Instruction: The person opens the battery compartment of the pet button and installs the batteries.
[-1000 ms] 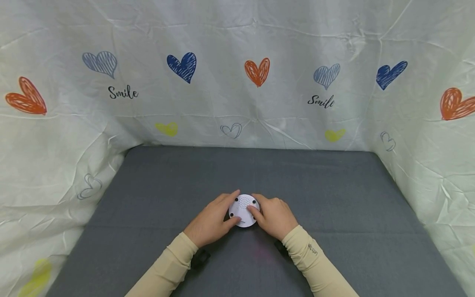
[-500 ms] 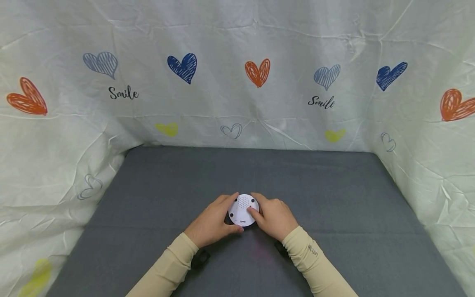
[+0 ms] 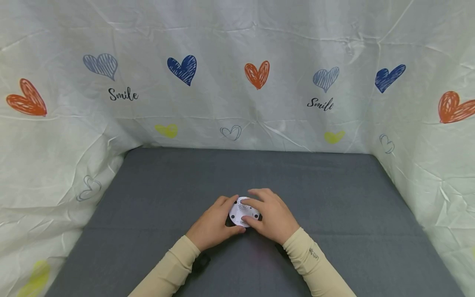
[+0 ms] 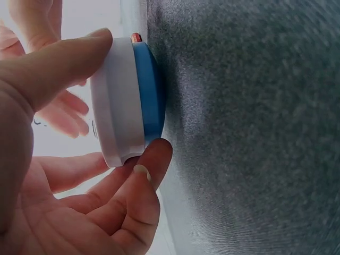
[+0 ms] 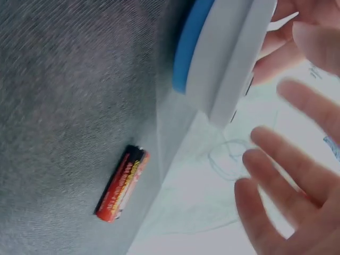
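Note:
A round white device (image 3: 238,211) with small holes and black feet on its upper face is tipped over the table. The left wrist view shows its blue domed underside (image 4: 151,95) facing the grey cloth. My left hand (image 3: 210,225) grips the rim between thumb and fingers. My right hand (image 3: 276,216) hovers beside and over the device; in the right wrist view its spread fingers (image 5: 297,170) stand apart from it. A red and black battery (image 5: 123,183) lies on the cloth in the right wrist view; the right hand hides that spot in the head view.
The table (image 3: 178,177) is covered in grey cloth. White sheeting (image 3: 282,37) printed with hearts and "Smile" rises behind it and along both sides. Dark straps or mounts (image 3: 201,262) show under the wrists.
My right hand has loosened from the device's rim and risen, its fingers now over the face. My left thumb has slid from the face to the near rim. The device stays in place.

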A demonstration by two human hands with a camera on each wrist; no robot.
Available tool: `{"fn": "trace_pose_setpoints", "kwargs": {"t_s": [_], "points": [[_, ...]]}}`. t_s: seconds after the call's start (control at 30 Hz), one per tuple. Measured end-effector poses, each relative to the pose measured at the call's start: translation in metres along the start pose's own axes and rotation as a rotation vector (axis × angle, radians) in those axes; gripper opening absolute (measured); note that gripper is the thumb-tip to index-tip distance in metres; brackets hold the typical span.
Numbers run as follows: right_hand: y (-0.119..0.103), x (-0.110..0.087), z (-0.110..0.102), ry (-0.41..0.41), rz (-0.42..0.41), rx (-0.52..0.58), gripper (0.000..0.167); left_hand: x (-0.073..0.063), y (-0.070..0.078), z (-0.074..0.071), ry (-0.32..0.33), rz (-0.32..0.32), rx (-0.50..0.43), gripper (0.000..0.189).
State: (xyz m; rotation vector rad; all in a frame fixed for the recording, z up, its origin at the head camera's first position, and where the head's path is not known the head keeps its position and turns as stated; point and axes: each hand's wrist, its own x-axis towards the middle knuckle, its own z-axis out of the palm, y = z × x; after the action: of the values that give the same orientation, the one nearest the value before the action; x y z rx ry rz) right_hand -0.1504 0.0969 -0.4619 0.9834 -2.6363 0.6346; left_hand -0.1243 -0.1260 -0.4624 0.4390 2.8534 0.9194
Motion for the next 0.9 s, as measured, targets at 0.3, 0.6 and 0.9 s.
{"fn": "trace_pose_setpoints", "kwargs": {"t_s": [0.3, 0.6, 0.9], "points": [[-0.0021, -0.0009, 0.0009, -0.075, -0.048, 0.023, 0.033, -0.0004, 0.0004, 0.0002, 0.003, 0.001, 0.007, 0.092], [-0.0033, -0.0015, -0.0029, -0.103, -0.060, 0.064, 0.028, 0.0006, 0.0005, 0.0011, 0.003, -0.002, 0.028, 0.094], [-0.0036, -0.0012, -0.0040, -0.108, -0.080, 0.084, 0.024, -0.0006, 0.0006, 0.0012, 0.001, -0.011, 0.017, 0.094]]}}
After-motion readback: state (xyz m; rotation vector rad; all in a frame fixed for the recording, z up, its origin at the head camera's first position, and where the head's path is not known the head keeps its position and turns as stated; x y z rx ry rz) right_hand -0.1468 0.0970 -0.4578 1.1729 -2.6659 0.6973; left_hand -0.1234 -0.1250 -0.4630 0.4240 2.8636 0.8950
